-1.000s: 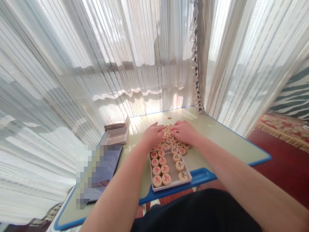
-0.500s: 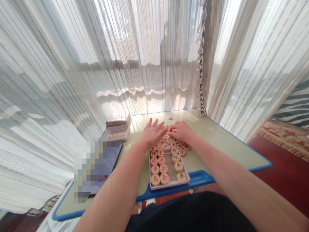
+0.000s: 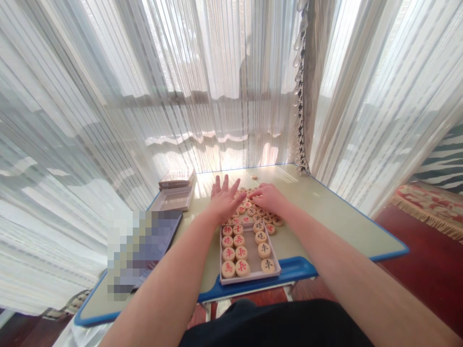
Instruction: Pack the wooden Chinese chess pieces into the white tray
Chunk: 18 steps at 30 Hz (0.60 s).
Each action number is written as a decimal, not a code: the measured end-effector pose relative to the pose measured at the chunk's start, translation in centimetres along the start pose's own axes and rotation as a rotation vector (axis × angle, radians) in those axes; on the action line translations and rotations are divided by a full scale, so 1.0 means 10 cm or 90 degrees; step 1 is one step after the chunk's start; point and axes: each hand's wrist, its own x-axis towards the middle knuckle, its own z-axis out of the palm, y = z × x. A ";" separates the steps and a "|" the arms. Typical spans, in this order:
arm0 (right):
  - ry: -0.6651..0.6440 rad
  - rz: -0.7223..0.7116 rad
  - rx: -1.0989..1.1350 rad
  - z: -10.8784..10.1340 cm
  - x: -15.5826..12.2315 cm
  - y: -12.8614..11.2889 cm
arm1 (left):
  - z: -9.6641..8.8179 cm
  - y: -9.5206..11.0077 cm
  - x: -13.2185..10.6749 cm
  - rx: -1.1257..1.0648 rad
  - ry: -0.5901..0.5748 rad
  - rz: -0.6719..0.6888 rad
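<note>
A: What do the hands work over?

B: A pale table [image 3: 325,219] with blue edging. Sunlight streaks its far part, beyond both hands, and behind that hang sheer striped curtains [image 3: 202,72]. A beaded trim [image 3: 300,111] drops down past the right hand, farther off.

A: And out to the side?

B: Well to the right of the right hand, a dark red floor [image 3: 408,289], a fringed, patterned cloth [image 3: 427,200] and a zebra-striped surface [image 3: 446,156].

A: How do the hands stand?

B: The left hand [image 3: 226,198] is spread wide, fingers fanned, with no piece visible in its hold. The right hand [image 3: 268,198] is bent, fingers curled down; I can't tell whether it has hold of anything.

A: Where are the pieces?

B: Loose pieces [image 3: 251,212] crowd between the hands and just in front of them. A lone piece [image 3: 254,177] lies beyond the right hand. Others fill parts of a shallow tray [image 3: 251,278], nearer the body than either hand.

A: Can you read those?

B: Red ones, in two columns: 帥, 炮, 車, 馬, then 士, 兵, 兵, 兵. Black ones: the top is unclear, then 炮, 車, 車.

A: Any labels?

B: Left of the left hand, a box [image 3: 177,176] bears print too small to read, beside an open tray [image 3: 174,198]. Nearer the body, a dark flat panel [image 3: 168,236] is partly pixelated.
</note>
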 end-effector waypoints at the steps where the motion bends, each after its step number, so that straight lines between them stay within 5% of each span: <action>1: 0.007 0.000 0.013 0.01 0.00 0.00 | 0.01 -0.02 0.00 0.002 0.003 -0.004; 18: 0.020 0.073 0.011 -0.01 -0.05 -0.06 | 0.00 -0.04 -0.01 0.028 0.041 0.001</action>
